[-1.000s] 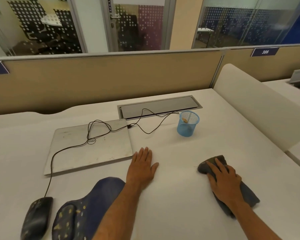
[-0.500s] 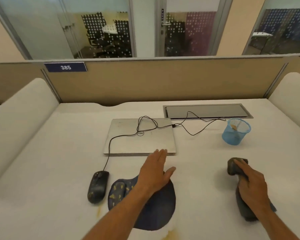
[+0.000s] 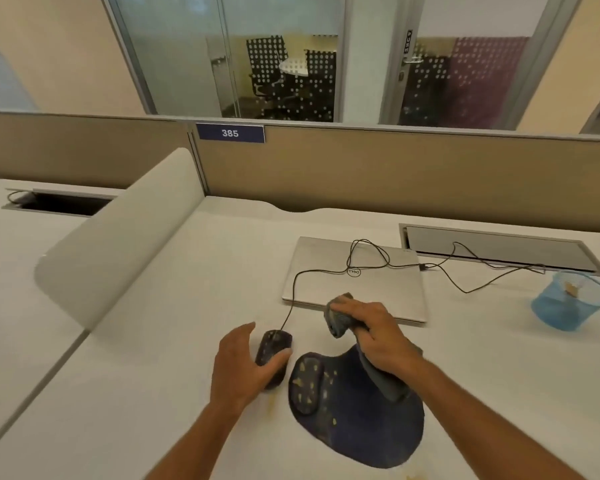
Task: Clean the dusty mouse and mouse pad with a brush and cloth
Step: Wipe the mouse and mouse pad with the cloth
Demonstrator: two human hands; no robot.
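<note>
A black dusty mouse lies on the white desk, its cable running up over the laptop. My left hand curls round the mouse's left side, thumb against its right flank. Right of it lies a dark blue mouse pad with a wrist rest, speckled with yellowish crumbs. My right hand grips a bunched grey cloth in the air above the pad's far edge; the cloth's tail hangs down onto the pad. No brush is in view.
A closed silver laptop sits just behind the hands. A blue mesh cup stands at the right. A cable hatch is set in the desk behind. A low padded divider borders the left.
My right hand lifted the cloth off the desk and carried it left, over the mouse pad. My left hand left the pad and closed round the mouse. The view swung left.
</note>
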